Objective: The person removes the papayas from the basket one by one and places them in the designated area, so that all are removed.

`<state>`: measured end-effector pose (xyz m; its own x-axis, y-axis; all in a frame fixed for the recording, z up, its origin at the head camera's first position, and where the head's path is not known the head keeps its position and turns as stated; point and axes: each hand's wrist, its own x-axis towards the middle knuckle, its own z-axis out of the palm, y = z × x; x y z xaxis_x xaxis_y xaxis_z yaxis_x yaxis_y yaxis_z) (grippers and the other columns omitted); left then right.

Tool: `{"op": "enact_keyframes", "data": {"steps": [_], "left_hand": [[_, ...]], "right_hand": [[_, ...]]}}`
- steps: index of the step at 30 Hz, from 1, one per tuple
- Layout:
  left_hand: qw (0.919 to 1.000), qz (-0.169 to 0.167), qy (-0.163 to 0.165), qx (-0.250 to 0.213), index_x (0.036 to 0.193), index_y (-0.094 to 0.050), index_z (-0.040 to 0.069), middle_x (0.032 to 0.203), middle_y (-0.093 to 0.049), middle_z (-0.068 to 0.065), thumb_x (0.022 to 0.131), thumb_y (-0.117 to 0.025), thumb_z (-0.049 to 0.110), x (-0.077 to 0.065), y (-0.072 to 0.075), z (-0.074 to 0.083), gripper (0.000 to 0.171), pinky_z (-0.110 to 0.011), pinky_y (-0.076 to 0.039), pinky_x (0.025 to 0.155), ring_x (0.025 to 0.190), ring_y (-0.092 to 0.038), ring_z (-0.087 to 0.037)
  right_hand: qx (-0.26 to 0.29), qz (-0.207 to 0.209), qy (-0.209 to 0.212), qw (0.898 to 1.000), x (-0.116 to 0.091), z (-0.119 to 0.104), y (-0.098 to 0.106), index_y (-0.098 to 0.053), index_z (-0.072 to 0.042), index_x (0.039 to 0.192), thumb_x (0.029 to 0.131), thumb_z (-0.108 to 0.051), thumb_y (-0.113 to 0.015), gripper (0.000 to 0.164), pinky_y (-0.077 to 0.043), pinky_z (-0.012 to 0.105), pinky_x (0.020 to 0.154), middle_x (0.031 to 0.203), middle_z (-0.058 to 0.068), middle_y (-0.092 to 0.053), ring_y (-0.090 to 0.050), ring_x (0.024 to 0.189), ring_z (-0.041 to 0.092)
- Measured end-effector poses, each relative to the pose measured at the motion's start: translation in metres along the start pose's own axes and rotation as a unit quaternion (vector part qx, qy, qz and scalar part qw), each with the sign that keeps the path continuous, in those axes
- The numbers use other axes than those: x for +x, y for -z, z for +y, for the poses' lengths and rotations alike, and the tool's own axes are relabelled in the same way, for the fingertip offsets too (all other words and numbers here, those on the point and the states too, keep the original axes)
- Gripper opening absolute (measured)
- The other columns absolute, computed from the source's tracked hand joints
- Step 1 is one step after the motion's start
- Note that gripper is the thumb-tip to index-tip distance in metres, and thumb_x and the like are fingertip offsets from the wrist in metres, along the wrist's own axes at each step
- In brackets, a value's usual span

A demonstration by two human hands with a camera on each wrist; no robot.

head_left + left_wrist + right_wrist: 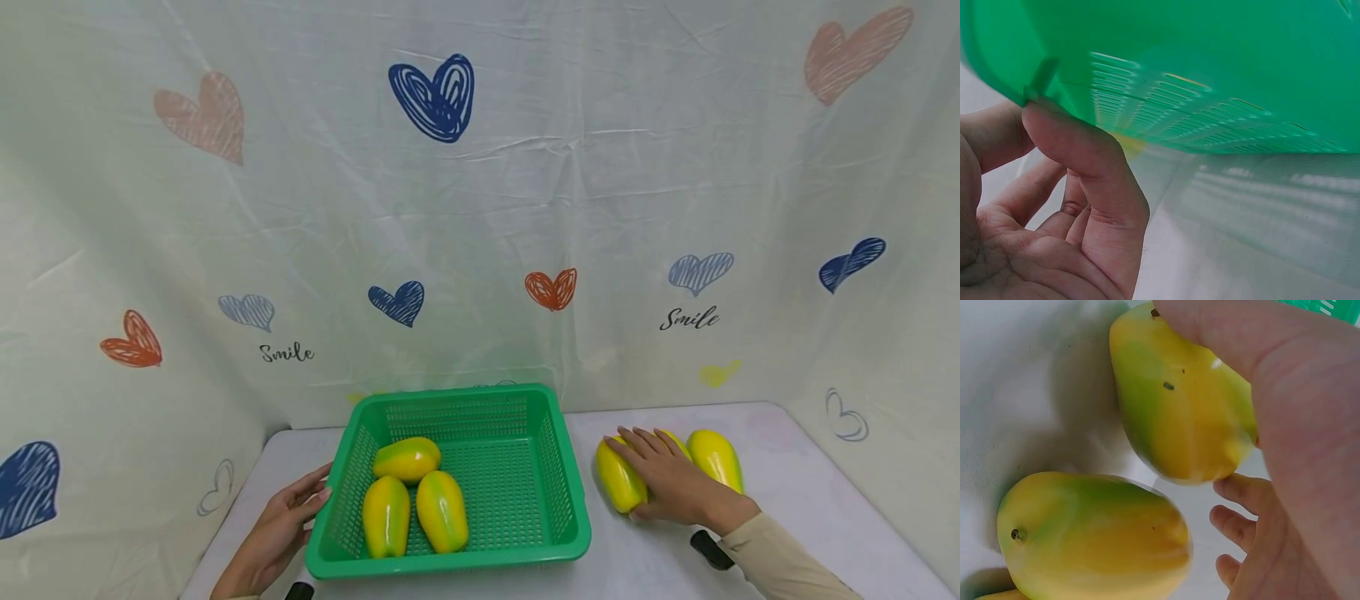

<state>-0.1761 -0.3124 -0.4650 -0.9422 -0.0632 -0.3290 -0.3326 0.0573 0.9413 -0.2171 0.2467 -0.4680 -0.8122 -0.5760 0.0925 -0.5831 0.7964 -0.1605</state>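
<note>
A green plastic basket (450, 564) with slotted walls sits on the table. Inside, on its left side, lie three yellow-green mangoes (442, 512). My left hand (281, 525) is at the basket's left side, thumb and index fingertip pinching the rim, as the left wrist view shows. Over on the right, my right hand (667, 479) grips a mango (1185, 406), thumb on one side and fingers on the other. A second mango (1094, 537) lies beside it, partly hidden by my hand in the head view. The third mango (715, 458) rests at the far right of this group.
The white table (795, 500) ends at a rounded back right corner. Behind it and at both sides hangs a pale curtain (480, 217) printed with hearts and lettering. A dark strap piece (711, 550) shows at my right wrist.
</note>
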Motion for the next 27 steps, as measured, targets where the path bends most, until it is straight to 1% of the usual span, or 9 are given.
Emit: {"op": "enact_keyframes", "data": {"steps": [4, 11, 16, 23, 27], "left_hand": [[1.0, 0.0, 0.002, -0.001, 0.165, -0.026, -0.004, 0.131, -0.06, -0.01, 0.114, -0.05, 0.013, 0.0, 0.0, 0.0, 0.059, -0.035, -0.064, 0.084, 0.098, -0.071, -0.015], [1.0, -0.001, 0.004, -0.005, 0.165, -0.026, -0.003, 0.131, -0.06, -0.01, 0.114, -0.049, 0.013, 0.0, 0.001, 0.001, 0.059, -0.035, -0.064, 0.085, 0.098, -0.071, -0.015], [1.0, -0.002, 0.004, -0.004, 0.165, -0.026, -0.003, 0.133, -0.059, -0.011, 0.114, -0.05, 0.014, 0.001, 0.001, 0.001, 0.059, -0.035, -0.064, 0.085, 0.099, -0.07, -0.015], [1.0, -0.003, 0.002, -0.004, 0.165, -0.026, -0.003, 0.134, -0.058, -0.012, 0.114, -0.05, 0.014, 0.0, 0.0, 0.001, 0.059, -0.035, -0.064, 0.086, 0.1, -0.07, -0.015], [1.0, -0.001, 0.003, -0.003, 0.165, -0.027, -0.003, 0.134, -0.058, -0.012, 0.114, -0.05, 0.014, 0.0, 0.0, 0.001, 0.059, -0.035, -0.064, 0.086, 0.1, -0.07, -0.015]], "right_hand": [[-0.007, 0.003, 0.004, 1.0, 0.0, -0.001, 0.001, -0.042, -0.003, 0.157, 0.073, -0.038, -0.098, 0.107, -0.031, 0.071, 0.117, 0.158, 0.028, -0.044, -0.044, 0.143, 0.051], [-0.01, 0.009, 0.004, 1.0, 0.001, -0.002, 0.002, -0.041, -0.003, 0.157, 0.075, -0.037, -0.096, 0.105, -0.032, 0.069, 0.117, 0.158, 0.027, -0.045, -0.044, 0.143, 0.05], [-0.014, 0.016, 0.013, 1.0, 0.001, -0.003, 0.004, -0.04, -0.003, 0.157, 0.074, -0.036, -0.097, 0.105, -0.034, 0.07, 0.116, 0.157, 0.028, -0.045, -0.045, 0.143, 0.05], [-0.021, 0.014, 0.012, 1.0, 0.003, -0.007, 0.008, -0.04, -0.005, 0.157, 0.074, -0.037, -0.098, 0.106, -0.036, 0.069, 0.116, 0.157, 0.026, -0.046, -0.046, 0.141, 0.047], [-0.018, 0.007, 0.011, 1.0, 0.004, -0.011, 0.012, -0.04, -0.006, 0.158, 0.074, -0.037, -0.098, 0.107, -0.035, 0.069, 0.117, 0.159, 0.025, -0.044, -0.045, 0.143, 0.046]]}}
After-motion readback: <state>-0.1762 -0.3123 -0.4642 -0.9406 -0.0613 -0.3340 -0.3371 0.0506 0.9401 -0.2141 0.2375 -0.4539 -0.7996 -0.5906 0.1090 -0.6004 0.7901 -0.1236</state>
